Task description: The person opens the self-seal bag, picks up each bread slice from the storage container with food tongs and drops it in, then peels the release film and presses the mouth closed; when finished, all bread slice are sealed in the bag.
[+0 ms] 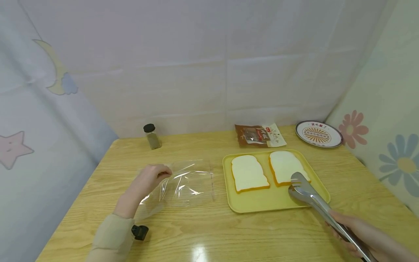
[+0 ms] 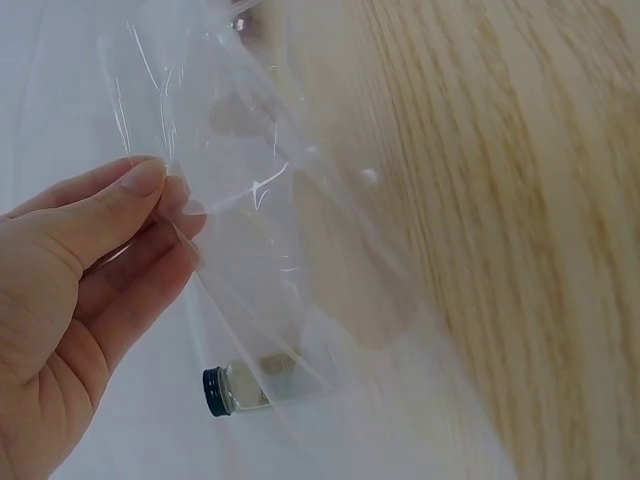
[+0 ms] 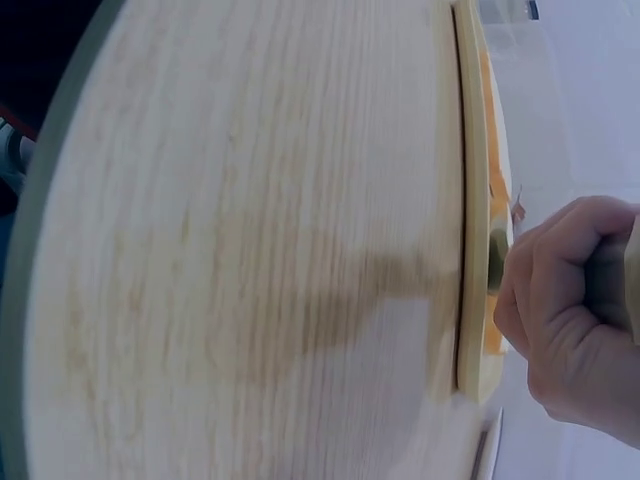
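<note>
My left hand pinches the edge of a clear plastic bag between thumb and fingers. In the left wrist view the transparent bag hangs from the fingertips of the left hand. Metal tongs are gripped in my right hand, their tips parted at the front corner of the right bread slice. A second bread slice lies to its left, both on a yellow tray. In the right wrist view the right hand has curled fingers and hides most of the tongs.
A spice jar with a black lid stands at the back left. Behind the tray lies a brown and white food packet. A patterned plate sits at the back right, close to the curtain behind the table.
</note>
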`<control>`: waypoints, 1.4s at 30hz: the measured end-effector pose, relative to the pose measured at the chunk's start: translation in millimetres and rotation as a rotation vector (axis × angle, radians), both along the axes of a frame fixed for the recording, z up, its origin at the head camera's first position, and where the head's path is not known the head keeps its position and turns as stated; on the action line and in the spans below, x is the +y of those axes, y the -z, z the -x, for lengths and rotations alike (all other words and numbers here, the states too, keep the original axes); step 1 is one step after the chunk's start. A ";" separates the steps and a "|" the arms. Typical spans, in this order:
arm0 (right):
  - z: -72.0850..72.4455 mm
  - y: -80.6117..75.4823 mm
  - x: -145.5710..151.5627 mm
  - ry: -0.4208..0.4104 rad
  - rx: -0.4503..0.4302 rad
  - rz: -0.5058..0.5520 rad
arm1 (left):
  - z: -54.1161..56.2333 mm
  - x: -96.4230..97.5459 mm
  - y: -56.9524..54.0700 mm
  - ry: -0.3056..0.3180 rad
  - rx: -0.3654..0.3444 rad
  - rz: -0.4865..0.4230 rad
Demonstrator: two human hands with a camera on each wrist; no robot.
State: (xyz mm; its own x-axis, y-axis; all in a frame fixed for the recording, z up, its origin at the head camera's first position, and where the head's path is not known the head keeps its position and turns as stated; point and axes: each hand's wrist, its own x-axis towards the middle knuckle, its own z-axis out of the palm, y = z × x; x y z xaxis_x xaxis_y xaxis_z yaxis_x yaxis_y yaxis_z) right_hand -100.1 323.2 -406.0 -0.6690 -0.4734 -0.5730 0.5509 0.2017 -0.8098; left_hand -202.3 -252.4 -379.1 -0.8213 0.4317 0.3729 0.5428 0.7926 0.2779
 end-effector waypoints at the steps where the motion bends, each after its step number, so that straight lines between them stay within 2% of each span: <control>1: -0.2 0.1 -2.0 0.013 0.013 -0.020 | 0.1 0.1 0.0 0.002 0.005 -0.001; 4: 0.8 0.9 -6.2 0.031 0.042 -0.053 | 0.2 0.1 -0.2 0.010 0.019 -0.003; 11: 4.6 3.3 -15.0 0.049 0.104 -0.069 | -0.7 -1.0 -0.2 0.011 -0.014 -0.001; 21: 12.7 4.3 -28.6 0.092 0.134 -0.102 | -2.1 -1.6 0.4 -0.006 -0.029 -0.003; 25: 18.0 3.7 -32.9 0.095 0.154 -0.116 | -1.9 -1.6 0.0 -0.009 -0.051 -0.004; 30: 27.4 4.0 -36.0 0.087 0.182 -0.085 | -1.7 -1.6 -0.1 -0.009 -0.061 -0.004; 34: 34.5 4.7 -39.2 0.110 0.197 -0.121 | -1.5 -1.2 0.2 -0.011 -0.069 -0.005; 38: 40.6 4.8 -41.5 0.137 0.219 -0.149 | -1.1 -1.2 0.9 -0.013 -0.067 -0.006; 42: 44.8 3.8 -42.4 0.132 0.231 -0.128 | -1.2 -0.9 0.8 -0.013 -0.061 -0.008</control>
